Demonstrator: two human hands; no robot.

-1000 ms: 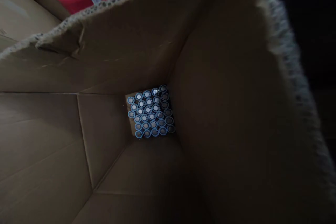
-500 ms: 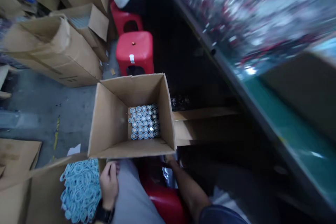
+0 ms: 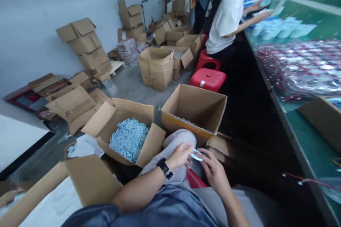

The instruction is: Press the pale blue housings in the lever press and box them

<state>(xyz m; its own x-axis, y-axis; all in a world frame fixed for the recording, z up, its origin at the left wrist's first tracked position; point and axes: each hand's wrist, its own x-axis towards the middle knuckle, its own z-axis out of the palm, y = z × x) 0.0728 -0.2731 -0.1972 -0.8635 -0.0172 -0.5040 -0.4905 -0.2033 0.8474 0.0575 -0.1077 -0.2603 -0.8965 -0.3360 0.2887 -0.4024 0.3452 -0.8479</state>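
Observation:
Above my lap, a light blue ring [image 3: 196, 155] is held between both hands. My left hand [image 3: 182, 153], with a black watch on the wrist, pinches its left edge. The fingers of my right hand [image 3: 211, 163] close on its right side. Just beyond my knee stands an open cardboard box [image 3: 191, 127]; only the tops of a few round pieces show inside it. Left of my knee, another open carton [image 3: 158, 142] holds a heap of similar light blue rings [image 3: 129, 138].
A green workbench [image 3: 295, 138] runs along the right, carrying wired parts in clear plastic [image 3: 303, 67]. Red stools [image 3: 207, 79] stand ahead, near a person in a white shirt [image 3: 226, 17]. Cardboard boxes [image 3: 156, 67] fill the floor ahead and left; a carton with white lining [image 3: 90, 177] is close by my left.
My view has swung up and left from the box. My hands, earlier apart beside the box, are now together over my lap with a light blue ring between them.

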